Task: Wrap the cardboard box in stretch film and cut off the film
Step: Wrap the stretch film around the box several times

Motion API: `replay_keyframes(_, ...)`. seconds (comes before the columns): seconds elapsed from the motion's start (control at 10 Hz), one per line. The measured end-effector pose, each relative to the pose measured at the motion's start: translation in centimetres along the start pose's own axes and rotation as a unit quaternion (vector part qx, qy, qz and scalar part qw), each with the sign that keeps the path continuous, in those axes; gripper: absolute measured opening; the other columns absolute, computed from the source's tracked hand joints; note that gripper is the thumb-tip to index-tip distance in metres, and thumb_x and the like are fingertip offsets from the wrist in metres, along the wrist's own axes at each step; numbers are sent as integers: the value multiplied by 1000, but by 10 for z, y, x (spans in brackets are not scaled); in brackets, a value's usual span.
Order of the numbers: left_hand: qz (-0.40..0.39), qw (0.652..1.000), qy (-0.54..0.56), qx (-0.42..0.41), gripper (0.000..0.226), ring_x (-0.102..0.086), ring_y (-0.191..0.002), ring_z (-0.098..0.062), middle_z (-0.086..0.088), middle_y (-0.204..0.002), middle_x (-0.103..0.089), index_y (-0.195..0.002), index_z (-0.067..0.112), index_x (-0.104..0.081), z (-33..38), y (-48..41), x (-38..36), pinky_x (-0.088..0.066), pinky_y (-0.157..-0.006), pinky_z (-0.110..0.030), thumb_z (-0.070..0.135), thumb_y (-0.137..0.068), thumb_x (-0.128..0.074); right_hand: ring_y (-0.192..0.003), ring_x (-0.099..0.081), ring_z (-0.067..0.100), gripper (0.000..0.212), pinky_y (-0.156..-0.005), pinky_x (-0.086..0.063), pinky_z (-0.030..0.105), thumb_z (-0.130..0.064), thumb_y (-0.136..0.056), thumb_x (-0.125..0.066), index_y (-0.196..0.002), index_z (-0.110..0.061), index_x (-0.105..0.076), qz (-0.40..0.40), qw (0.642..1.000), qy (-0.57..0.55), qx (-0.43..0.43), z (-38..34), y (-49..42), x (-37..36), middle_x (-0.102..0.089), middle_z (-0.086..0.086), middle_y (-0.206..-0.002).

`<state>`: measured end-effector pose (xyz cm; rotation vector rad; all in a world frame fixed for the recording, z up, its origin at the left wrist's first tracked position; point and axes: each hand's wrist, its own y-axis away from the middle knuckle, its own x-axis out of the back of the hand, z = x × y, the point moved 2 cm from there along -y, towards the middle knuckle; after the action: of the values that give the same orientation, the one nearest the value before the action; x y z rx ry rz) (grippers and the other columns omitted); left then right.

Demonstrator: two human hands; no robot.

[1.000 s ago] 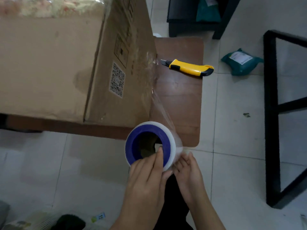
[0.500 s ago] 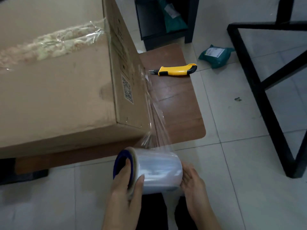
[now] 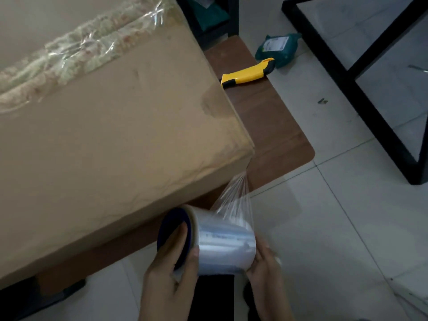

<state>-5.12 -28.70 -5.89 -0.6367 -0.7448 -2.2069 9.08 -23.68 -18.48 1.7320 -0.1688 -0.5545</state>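
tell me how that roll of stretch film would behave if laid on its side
The stretch film roll is a smooth cylinder, so on its side it would probably roll. The film strand stretched to the cardboard box might tug it back.

One cardboard box [image 3: 115, 147], one film roll [image 3: 223, 243], one knife [image 3: 247, 74], one table [image 3: 273, 126], two hands, left [image 3: 169, 272] and right [image 3: 266, 268].

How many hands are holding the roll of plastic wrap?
2. The left hand grips the blue end of the roll; the right hand cups the other end. No other hands are in view.
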Motion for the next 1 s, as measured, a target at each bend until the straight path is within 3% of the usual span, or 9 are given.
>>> replay_keyframes(0.1,12,999,-16,-39,57,-38,-109,33,27,-120,-51,-117,17,-63,0,-3,11,-29,-86,9,50,-72,-53,-76,-75,15,35,-64,-60,29,-13,-103,-33,-97,-13,-68,-93,994,59,4,7,13,2,-75,8,-91)
replay_keyframes(0.2,-10,1000,10,-11,31,-45,-100,33,19,-121,-57,-112,20,-67,-14,-6,14,-36,-78,7,36,-86,-66,-72,-74,10,26,-62,-59,25,-18,-101,-42,-95,-16,-67,-91,991,76,65,19,3,13,-76,1,-82)
replay_keyframes(0.3,-31,999,30,-20,33,-49,-100,29,12,-122,-61,-110,27,-66,-16,-5,20,-38,-79,6,31,-79,-57,-59,-69,6,25,-51,-54,19,-35,-92,-56,-90,-15,-70,-46,987,70,139,30,6,17,-73,-1,-69)
replay_keyframes(0.4,-33,997,54,-37,27,-51,-91,30,16,-115,-59,-116,19,-61,-18,-1,25,-35,-74,8,13,-89,-57,-90,-72,11,34,-67,-58,19,-31,-92,-50,-117,-14,-67,-68,981,51,174,46,17,23,-74,4,-106)
replay_keyframes(0.5,-47,994,67,-70,28,-53,-92,27,19,-114,-57,-116,19,-57,-23,6,34,-37,-79,5,8,-91,-56,-109,-67,13,33,-83,-57,21,-25,-98,-48,-126,-16,-64,-71,974,51,208,62,31,28,-67,5,-125)
replay_keyframes(0.6,-51,992,68,-89,28,-56,-99,20,21,-115,-59,-115,30,-58,-29,13,45,-45,-94,-12,17,-91,-57,-108,-67,7,33,-79,-56,17,-24,-100,-45,-128,-18,-62,-94,964,70,237,75,43,31,-72,-6,-117)
replay_keyframes(0.7,-72,991,61,-99,26,-53,-115,11,21,-123,-58,-108,38,-60,-34,19,54,-43,-106,-25,18,-91,-57,-98,-68,-2,43,-71,-53,12,-35,-88,-50,-126,-21,-62,-96,952,83,279,88,53,36,-74,-14,-108)
replay_keyframes(0.9,-119,989,74,-56,26,-58,-118,-8,6,-125,-65,-110,38,-64,-63,19,72,-44,-106,-42,21,-90,-62,-121,-59,7,80,-94,-50,18,-56,-69,-70,-135,-12,-56,-83,940,24,329,122,68,44,-67,-6,-128)
replay_keyframes(1.0,-143,986,80,-44,25,-59,-115,-5,9,-121,-66,-103,40,-67,-73,17,82,-44,-105,-39,23,-85,-67,-133,-49,11,91,-114,-36,35,-66,-66,-72,-137,-12,-54,-62,931,45,356,143,74,49,-60,-5,-138)
